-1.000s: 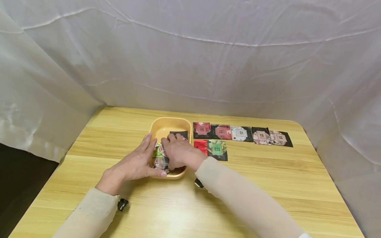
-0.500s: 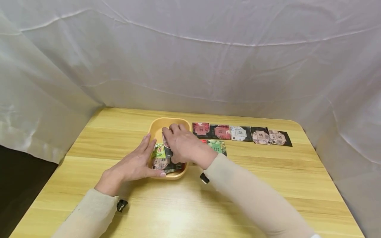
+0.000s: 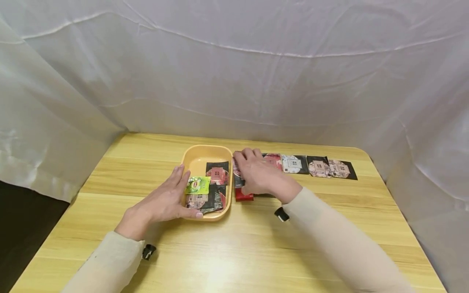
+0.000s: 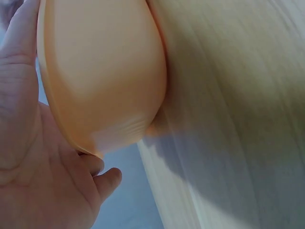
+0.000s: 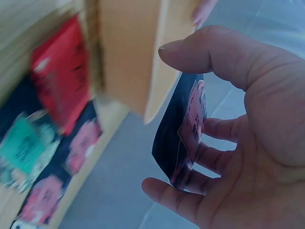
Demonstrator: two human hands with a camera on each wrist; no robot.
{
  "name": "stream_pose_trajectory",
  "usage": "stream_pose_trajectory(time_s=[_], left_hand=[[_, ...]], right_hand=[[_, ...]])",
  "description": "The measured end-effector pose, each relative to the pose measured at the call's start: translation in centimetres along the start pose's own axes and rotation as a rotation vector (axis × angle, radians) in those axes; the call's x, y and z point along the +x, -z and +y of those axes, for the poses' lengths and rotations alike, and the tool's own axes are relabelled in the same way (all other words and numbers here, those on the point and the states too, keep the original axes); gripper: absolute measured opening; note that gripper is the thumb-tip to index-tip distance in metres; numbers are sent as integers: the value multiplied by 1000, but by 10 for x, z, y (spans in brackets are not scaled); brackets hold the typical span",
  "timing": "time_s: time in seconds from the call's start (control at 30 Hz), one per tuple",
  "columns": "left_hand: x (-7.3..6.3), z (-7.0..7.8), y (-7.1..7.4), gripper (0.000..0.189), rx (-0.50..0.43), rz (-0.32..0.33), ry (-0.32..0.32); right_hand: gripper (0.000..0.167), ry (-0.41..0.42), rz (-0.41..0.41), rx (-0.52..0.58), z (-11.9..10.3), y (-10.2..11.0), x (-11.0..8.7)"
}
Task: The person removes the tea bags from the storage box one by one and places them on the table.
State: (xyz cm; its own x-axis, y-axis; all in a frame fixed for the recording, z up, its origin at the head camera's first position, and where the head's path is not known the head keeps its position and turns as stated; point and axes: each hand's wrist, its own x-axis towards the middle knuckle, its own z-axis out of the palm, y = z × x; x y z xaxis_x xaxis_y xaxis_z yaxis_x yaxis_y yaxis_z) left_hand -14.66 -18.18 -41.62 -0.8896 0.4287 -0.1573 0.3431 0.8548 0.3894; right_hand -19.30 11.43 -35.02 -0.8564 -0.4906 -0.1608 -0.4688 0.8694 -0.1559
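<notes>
My right hand (image 3: 264, 176) pinches a dark tea bag sachet (image 5: 177, 131) with a pinkish label, just right of the yellow tray (image 3: 207, 152). In the right wrist view, thumb and fingers spread along the sachet's edges. My left hand (image 3: 157, 206) rests on the tray's left rim and near-left corner, its fingers fairly straight. Inside the tray lie a bright green tea bag (image 3: 198, 185), a black sachet with a red label (image 3: 217, 173) and other overlapping sachets. Below the right hand, a red sachet (image 3: 244, 196) is partly covered; a green-labelled sachet (image 5: 24, 145) shows in the right wrist view.
A row of sachets runs along the back of the wooden table (image 3: 293, 244), including a white one (image 3: 294, 163) and two pinkish-beige ones, the outermost (image 3: 342, 169) at the right. Grey cloth (image 3: 234, 81) hangs behind and at both sides.
My right hand has lifted a sachet out of the tray and carried it right over the rim, towards the laid-out sachets. The left hand has stayed at the tray.
</notes>
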Motion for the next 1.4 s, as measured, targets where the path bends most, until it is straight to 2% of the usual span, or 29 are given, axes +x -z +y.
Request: stream_pose_trajectory(time_s=[0.17,0.33,0.6,0.8,1.03,1.4], left_hand=[[0,2,1,146,9,-8,-6],[-1,2,1,147,47,6,-4],[0,2,1,145,72,9,-15],[0,1,0,139,47,14,-17],[-1,0,-2,140,36,19,-19],[0,0,-2,146,27,10,-9]], right_hand=[[112,-33,-15,33,29,-7,-16],[111,-84,-26,60,57,-11,-35],[111,-136,-15,47,99,-24,-63],[101,-162,-19,24,125,-30,-79],[99,-149,-67,3,139,-30,-82],[102,-119,-128,24,146,-40,-65]])
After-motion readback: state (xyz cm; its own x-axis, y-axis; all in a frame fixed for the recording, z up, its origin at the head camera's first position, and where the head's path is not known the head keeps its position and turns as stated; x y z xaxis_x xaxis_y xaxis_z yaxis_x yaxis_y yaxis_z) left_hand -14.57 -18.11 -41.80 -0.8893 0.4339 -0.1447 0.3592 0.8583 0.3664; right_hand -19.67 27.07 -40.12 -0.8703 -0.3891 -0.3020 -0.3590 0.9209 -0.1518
